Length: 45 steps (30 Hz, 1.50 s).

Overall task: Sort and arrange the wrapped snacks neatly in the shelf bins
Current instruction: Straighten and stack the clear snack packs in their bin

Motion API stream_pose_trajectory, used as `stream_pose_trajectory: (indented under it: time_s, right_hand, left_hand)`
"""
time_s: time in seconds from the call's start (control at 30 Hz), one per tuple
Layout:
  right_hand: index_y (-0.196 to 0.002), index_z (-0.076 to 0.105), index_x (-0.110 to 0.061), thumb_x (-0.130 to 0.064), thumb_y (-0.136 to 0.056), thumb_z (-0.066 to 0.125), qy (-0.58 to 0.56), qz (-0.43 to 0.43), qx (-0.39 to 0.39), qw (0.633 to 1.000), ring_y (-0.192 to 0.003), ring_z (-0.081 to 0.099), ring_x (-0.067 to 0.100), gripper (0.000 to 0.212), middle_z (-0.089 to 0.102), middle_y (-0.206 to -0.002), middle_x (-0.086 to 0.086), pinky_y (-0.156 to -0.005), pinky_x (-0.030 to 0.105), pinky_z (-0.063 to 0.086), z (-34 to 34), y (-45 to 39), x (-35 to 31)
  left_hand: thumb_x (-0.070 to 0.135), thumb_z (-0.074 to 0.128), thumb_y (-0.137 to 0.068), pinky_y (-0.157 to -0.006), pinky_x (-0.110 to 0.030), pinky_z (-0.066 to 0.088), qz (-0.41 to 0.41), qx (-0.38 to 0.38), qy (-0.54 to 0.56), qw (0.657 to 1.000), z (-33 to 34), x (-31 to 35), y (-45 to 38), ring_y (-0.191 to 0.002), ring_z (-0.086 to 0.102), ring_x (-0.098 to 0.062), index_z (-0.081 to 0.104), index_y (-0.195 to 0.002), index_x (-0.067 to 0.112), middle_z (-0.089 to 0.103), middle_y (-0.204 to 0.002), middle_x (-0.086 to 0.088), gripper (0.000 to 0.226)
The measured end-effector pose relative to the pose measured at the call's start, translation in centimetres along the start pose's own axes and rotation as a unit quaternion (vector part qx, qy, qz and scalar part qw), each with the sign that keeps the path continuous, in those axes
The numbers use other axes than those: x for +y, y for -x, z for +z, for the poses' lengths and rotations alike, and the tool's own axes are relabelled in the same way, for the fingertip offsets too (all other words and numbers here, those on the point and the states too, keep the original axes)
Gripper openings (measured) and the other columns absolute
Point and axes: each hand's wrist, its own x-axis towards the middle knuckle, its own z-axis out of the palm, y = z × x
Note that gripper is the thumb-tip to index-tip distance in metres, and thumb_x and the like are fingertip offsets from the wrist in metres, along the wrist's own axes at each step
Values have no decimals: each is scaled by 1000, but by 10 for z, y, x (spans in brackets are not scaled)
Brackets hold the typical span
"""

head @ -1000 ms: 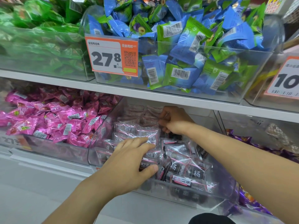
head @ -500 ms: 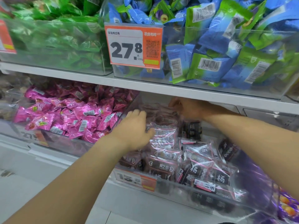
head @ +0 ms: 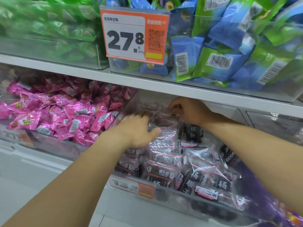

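1. Across the whole view, a white shelf is carrying clear bins on 2 levels, with both of the person's bare arms reaching into the lower level.
2. On the upper level, a bin of green packets is sitting at the left and a bin of blue-and-green packets at the right, the second bearing an orange price tag reading 27.8.
3. On the lower level at the left, a bin of pink wrapped snacks is lying heaped and jumbled.
4. Just beside it to the right, the clear middle bin is holding the dark wrapped snacks, packets in clear film with pink stripes and white characters, lying in overlapping rows; a blurred orange tag is hanging on its front wall.
5. At the far right edge, purple wrappers are showing, too blurred to describe further.
6. The left hand is lying palm down on the dark snacks near the bin's left wall, fingers pressed together and pointing to the back, thumb spread out to the right over a packet.
7. The right hand is reaching to the rear of the same bin under the shelf edge, its fingers curled and pinching a clear-film packet, which is blurred.
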Motion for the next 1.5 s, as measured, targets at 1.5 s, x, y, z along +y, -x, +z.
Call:
stream_pose_trajectory:
  time_s: [1.5]
  right_hand:
    - [-94,66,-24,-13,-73,85,-39,176,-37,983,-89,64,16,30,66,-96,-3,-79,28,52,-31,69,20]
  left_hand:
    - [58,4,-83,-110,-33,26,92,118,12,989,24,70,74,-133,38,-7,48,-132,36,39,-147,15,69]
